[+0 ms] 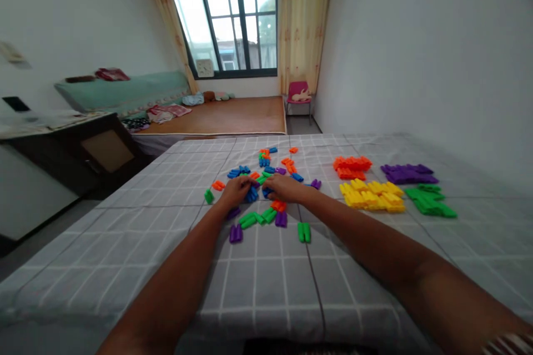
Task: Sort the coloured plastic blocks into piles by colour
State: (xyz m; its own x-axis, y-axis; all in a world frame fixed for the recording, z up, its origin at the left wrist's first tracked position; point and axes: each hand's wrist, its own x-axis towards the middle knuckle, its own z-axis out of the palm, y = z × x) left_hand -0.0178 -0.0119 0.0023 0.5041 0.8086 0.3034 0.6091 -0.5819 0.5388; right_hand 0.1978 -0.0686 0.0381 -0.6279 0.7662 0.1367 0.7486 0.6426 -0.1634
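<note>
My left hand [237, 189] is at the middle of the scattered pile, its fingers curled over a bunch of blue plastic pieces [251, 194]. Close by on the right, my right hand [283, 187] is closed around a blue plastic piece [267, 192], mostly hidden under the fingers. The small pieces have two parallel prongs, much like clothes pegs. Around both hands lie green pieces [249, 219], orange pieces [288, 165], purple pieces [235, 233] and more blue pieces [239, 171].
To the right, sorted heaps of orange [352, 166], purple [408, 173], yellow [372, 196] and green pieces [430, 200] lie on the grey checked tablecloth [266, 283]. Behind the table are a bed [233, 113] and a pink chair [298, 91]. A dark cabinet [102, 155] stands at left.
</note>
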